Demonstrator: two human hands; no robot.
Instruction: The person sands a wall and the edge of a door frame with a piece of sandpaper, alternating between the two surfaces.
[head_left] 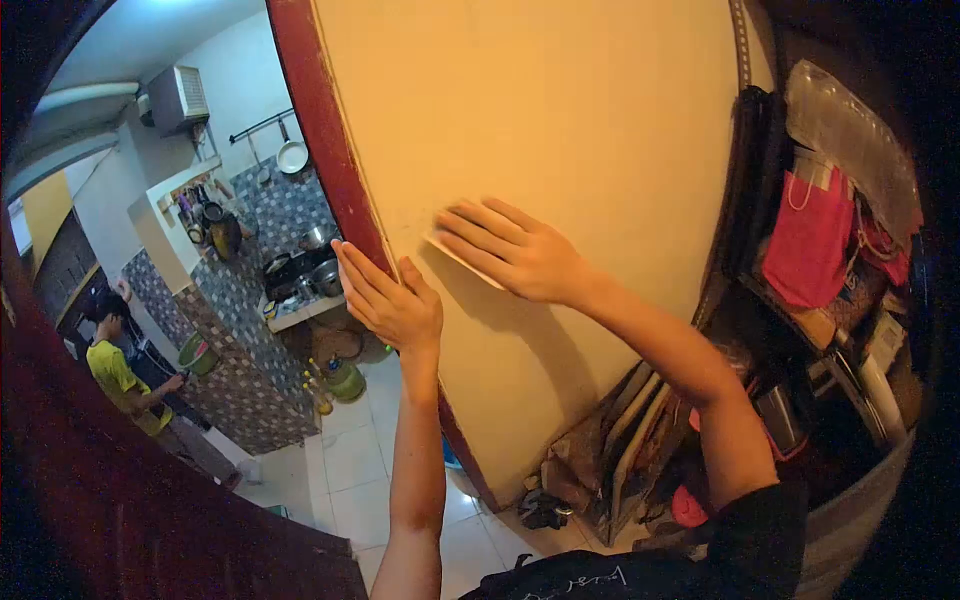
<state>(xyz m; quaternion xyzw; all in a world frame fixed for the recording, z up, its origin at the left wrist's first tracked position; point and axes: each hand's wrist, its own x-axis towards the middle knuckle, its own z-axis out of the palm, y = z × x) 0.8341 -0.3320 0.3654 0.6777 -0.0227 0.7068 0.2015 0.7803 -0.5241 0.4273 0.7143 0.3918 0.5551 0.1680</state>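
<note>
Wall (pixel 540 110), cream-painted and lit a warm yellow, fills the middle of the view, its left edge meeting a dark red door frame (pixel 325 130) whose paint looks worn along the border. Left of that frame, a kitchen opens onto a pale tiled floor (pixel 350 470) and a half-wall (pixel 250 385) faced with small mosaic tiles. A person in a yellow shirt (pixel 120 370) stands at the far left, near a green basin (pixel 198 354). Farther in, a stove (pixel 290 275) carries metal pots, with a green gas cylinder (pixel 345 381) on the floor below and a pale frying pan (pixel 292 157) hanging from a rail above. At the right, a bright pink bag (pixel 812 240) hangs beside clear plastic packaging (pixel 850 120), over crowded household items. The left hand (pixel 395 308) lies flat and open at the frame's edge, fingers straight and close together, thumb slightly apart, with hold of nothing. The right hand (pixel 515 255) is spread nearly flat over the wall, to the right of the left hand, its fingertips slightly blurred. Beneath its fingers a thin pale sheet (pixel 466 262) shows as a slanting strip; the thumb is hidden, so how firmly the sheet is gripped cannot be told.
</note>
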